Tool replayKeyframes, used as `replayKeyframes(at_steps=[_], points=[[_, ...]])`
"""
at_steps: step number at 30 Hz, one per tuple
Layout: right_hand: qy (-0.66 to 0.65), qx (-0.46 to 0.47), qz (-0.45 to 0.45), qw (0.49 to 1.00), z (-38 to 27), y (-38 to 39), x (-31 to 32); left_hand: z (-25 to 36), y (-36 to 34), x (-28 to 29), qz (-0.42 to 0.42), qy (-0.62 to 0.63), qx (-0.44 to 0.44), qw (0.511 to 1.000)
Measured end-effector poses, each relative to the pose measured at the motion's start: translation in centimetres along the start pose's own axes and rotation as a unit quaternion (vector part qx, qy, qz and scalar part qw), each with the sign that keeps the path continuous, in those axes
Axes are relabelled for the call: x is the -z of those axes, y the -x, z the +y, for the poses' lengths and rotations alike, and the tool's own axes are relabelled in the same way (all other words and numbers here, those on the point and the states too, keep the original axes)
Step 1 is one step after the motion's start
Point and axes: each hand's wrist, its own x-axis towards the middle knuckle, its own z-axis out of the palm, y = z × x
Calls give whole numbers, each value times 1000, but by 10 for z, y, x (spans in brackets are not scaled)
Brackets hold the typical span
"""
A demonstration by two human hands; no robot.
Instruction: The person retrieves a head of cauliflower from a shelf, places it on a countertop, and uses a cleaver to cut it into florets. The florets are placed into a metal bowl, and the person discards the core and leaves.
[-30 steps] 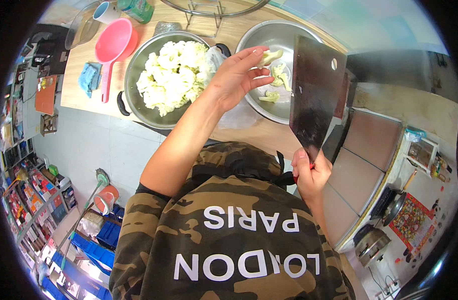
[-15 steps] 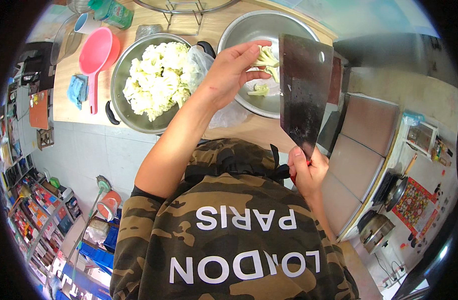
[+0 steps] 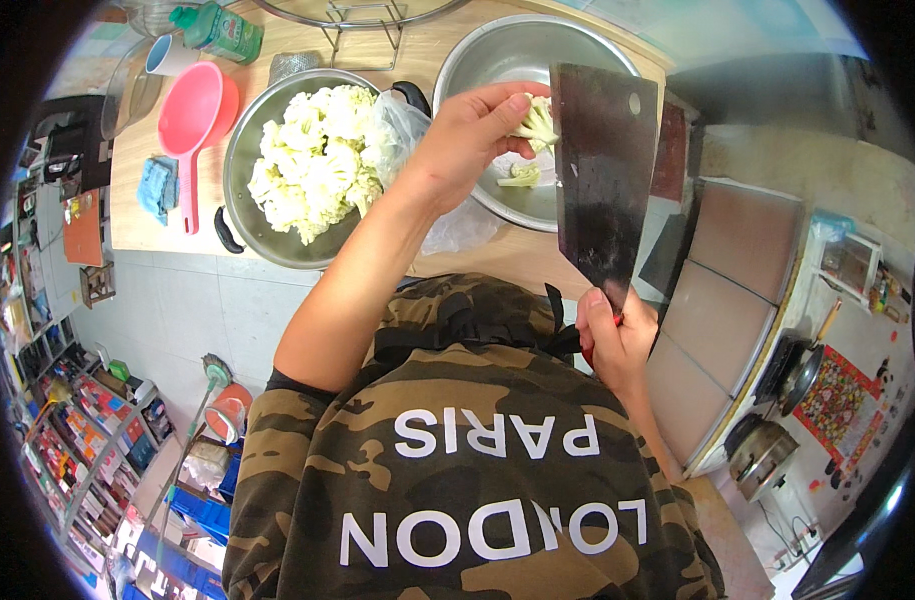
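Note:
My left hand (image 3: pixel 477 130) pinches a pale cauliflower floret (image 3: pixel 540 124) above a steel bowl (image 3: pixel 459 62). My right hand (image 3: pixel 615 328) is wrapped round the red handle of a cleaver (image 3: pixel 605 175). Its broad dark blade stands up beside the floret and hides the bowl's right part; whether the edge touches the floret I cannot tell. A smaller cauliflower piece (image 3: pixel 518 176) lies inside the bowl. To the left, a two-handled steel pan (image 3: pixel 282 245) holds a heap of cauliflower florets (image 3: pixel 317 160), with a clear plastic bag (image 3: pixel 399 130) at its right side.
A pink ladle (image 3: pixel 192 110), a blue cloth (image 3: pixel 158 188), a green bottle (image 3: pixel 222 32) and a cup (image 3: pixel 167 55) stand or lie at the table's left. A wire rack (image 3: pixel 362 40) is behind the pan. Brown tiles (image 3: pixel 732 265) are on the right.
The floret in my left hand has turned, and my fingers have drawn in closer around it. The cleaver blade has shifted slightly left, nearer my left fingers.

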Motion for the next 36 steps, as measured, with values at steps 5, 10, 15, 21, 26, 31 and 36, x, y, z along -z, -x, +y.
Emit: replayKeyframes(at_steps=[5, 10, 15, 21, 26, 31, 36], points=[[-27, 11, 10, 1000, 0, -5, -5, -7, 0, -7, 15, -14, -6, 1000], [-43, -8, 26, 999, -3, -11, -12, -15, -3, -8, 1, -20, 5, 1000], [-57, -26, 37, 997, -5, -22, -17, -24, 0, -13, 14, -38, 36, 999], [-92, -22, 58, 994, 0, -38, -27, -31, -1, -20, 30, -1, 47, 998], [-232, -60, 54, 969, 5, -51, -19, -35, -2, -15, 25, 27, 83, 996], [-329, -134, 27, 934, 18, -69, 2, -45, -12, 5, -47, 151, 121, 980], [-362, -144, 52, 920, 25, -77, 20, -53, -17, 14, 0, 182, 146, 972]])
